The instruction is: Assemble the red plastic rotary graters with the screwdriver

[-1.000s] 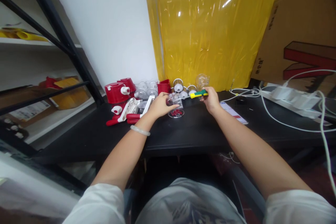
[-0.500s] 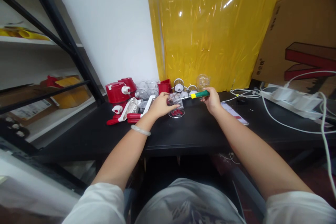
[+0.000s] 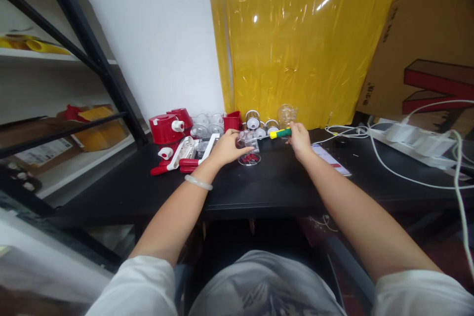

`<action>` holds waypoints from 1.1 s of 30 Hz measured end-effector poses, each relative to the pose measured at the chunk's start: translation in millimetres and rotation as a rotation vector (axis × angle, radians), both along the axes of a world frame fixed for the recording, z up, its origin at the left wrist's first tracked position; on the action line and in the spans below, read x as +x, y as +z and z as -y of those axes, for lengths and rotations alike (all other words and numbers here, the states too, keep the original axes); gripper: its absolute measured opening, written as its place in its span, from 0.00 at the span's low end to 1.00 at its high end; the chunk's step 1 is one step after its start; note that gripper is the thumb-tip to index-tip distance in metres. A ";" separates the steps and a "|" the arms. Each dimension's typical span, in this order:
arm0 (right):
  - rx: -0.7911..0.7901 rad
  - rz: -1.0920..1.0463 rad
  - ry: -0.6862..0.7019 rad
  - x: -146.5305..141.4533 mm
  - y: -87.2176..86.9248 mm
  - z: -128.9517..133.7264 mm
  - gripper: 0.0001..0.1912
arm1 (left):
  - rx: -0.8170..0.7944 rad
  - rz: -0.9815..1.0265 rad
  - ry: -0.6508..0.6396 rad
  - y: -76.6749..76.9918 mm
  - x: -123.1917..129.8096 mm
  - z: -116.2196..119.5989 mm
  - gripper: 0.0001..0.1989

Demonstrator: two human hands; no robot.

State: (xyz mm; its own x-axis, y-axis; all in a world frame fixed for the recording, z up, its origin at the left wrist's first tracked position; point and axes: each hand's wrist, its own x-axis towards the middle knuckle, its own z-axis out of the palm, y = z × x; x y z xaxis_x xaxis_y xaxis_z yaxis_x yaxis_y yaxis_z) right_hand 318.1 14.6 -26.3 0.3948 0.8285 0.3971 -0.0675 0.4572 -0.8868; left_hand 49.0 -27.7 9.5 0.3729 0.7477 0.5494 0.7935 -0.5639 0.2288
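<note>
My left hand is closed around a clear plastic part above the black table. My right hand grips the end of a screwdriver with a green and yellow handle. Its shaft points left at the clear part; where the tip meets it is too small to make out. Just below the clear part sits a round clear dish with small red pieces in it. Behind my hands stand several metal-sided cylinders with white centres, and a clear round piece.
Left of my hands lie red-and-white handled parts, red housings, clear cups and a red box. At right are a phone, white cables and a power strip. A yellow sheet hangs behind the table.
My right hand and the screwdriver have barely shifted. The left hand still holds the clear part in the same place.
</note>
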 end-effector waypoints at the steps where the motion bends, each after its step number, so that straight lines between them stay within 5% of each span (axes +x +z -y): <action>1: -0.031 -0.009 -0.020 -0.6 1.5 1.7 0.17 | 0.001 -0.001 0.000 0.0 0.0 0.1 0.26; 9: -0.010 -0.230 0.182 -4.3 10.3 11.6 0.10 | 0.007 0.004 -0.004 -1.2 0.2 -0.7 0.27; 16: -0.011 -0.083 0.013 -0.6 2.4 3.9 0.25 | 0.003 -0.005 0.005 -0.2 0.5 1.0 0.26; 20: -0.074 -0.095 -0.013 -2.6 5.8 7.0 0.16 | 0.008 0.001 0.001 -0.7 0.2 1.3 0.25; 25: -0.074 -0.249 0.114 -7.1 12.6 12.9 0.07 | 0.013 0.001 -0.001 -2.0 -0.3 -0.1 0.27; 33: -0.003 -0.191 0.082 -3.7 5.6 7.2 0.25 | 0.005 -0.004 0.008 -0.4 0.6 1.3 0.27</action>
